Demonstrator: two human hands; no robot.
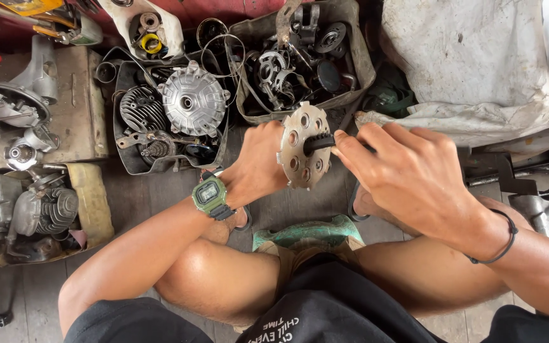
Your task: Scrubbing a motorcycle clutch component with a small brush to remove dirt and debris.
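This is a small engine repair workshop, worked at floor level. Just beyond the left hand [258, 162], which grips a round perforated metal plate [304, 146], a black tray [125, 149] holds a finned cylinder [140, 108] and a ribbed aluminium hub [193, 98]. Directly past the plate sits a grey tub [357, 57] crammed with gears and brackets. Well off to the left of the grip, engine blocks [30, 213] rest on worn cardboard. Beyond the right hand [408, 174] lies a stained cloth [471, 63].
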